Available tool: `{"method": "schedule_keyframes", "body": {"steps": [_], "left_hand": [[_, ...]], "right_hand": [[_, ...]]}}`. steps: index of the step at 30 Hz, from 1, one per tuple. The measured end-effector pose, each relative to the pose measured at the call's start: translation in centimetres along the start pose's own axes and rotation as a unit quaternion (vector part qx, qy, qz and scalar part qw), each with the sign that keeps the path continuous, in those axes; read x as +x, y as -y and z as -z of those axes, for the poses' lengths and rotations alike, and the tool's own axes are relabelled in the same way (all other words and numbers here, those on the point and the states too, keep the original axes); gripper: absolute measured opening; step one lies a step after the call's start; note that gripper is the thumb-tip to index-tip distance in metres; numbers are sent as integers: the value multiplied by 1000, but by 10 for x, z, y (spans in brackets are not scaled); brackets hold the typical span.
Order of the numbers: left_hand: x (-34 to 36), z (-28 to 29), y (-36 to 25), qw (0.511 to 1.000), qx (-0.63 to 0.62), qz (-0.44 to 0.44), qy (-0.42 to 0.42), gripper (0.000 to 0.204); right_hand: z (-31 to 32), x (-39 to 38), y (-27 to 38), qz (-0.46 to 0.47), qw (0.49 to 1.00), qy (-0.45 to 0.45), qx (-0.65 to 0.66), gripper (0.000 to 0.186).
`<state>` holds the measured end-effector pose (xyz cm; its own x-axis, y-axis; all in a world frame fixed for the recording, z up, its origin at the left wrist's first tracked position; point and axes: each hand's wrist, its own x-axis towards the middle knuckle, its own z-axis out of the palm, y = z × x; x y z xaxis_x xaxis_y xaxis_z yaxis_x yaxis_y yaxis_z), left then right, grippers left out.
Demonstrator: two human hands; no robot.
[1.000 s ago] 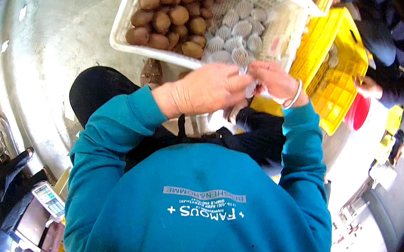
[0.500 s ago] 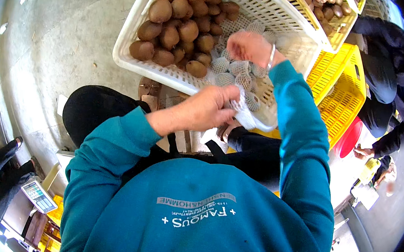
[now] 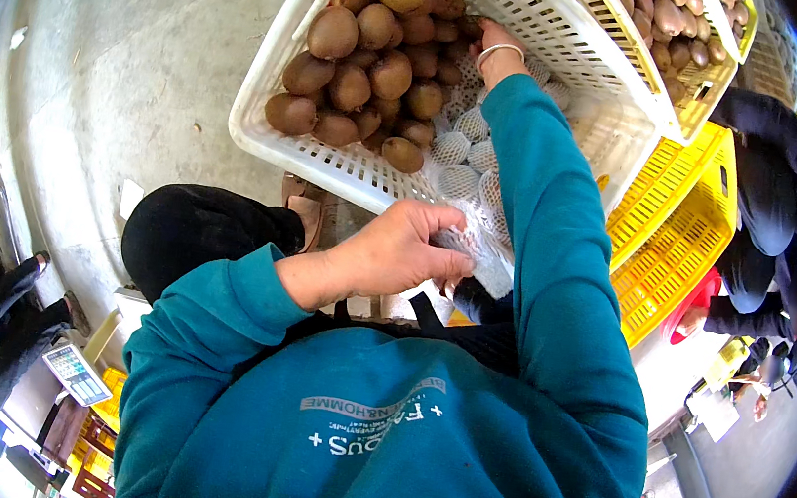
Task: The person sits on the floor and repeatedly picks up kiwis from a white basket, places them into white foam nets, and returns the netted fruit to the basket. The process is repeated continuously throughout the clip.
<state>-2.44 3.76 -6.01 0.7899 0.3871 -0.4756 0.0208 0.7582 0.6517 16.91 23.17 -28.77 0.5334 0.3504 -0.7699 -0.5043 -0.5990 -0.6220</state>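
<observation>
My left hand [image 3: 398, 249] is closed on a white foam net sleeve [image 3: 478, 249] held just below the near rim of a white plastic crate [image 3: 328, 171]. The crate holds several brown kiwis [image 3: 370, 76] on its left side and several white foam net sleeves [image 3: 465, 153] on its right. My right arm in a teal sleeve reaches up into the crate. My right hand [image 3: 494, 42], with a bangle at the wrist, rests among the kiwis near the crate's far part; its fingers are hidden behind the fruit.
Yellow plastic crates [image 3: 679, 234] are stacked to the right, one at the top with more kiwis [image 3: 666, 13]. A person in dark clothes [image 3: 783, 197] bends over at far right. A weighing scale [image 3: 75, 374] sits at lower left. Grey concrete floor [image 3: 122, 66] lies to the left.
My right hand has left my left hand and reached forward, deep into the white crate among the kiwis. My left hand keeps holding the net sleeve. The crate now looks closer.
</observation>
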Motion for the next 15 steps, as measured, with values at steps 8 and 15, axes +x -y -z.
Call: {"method": "schedule_keyframes", "body": {"steps": [8, 15], "left_hand": [[2, -7, -8, 989, -144, 21, 5, 17], [11, 4, -19, 961, -244, -57, -117, 26]], "right_hand": [[13, 3, 3, -12, 997, 77, 13, 19], [77, -4, 15, 22, 947, 267, 178, 23]]}}
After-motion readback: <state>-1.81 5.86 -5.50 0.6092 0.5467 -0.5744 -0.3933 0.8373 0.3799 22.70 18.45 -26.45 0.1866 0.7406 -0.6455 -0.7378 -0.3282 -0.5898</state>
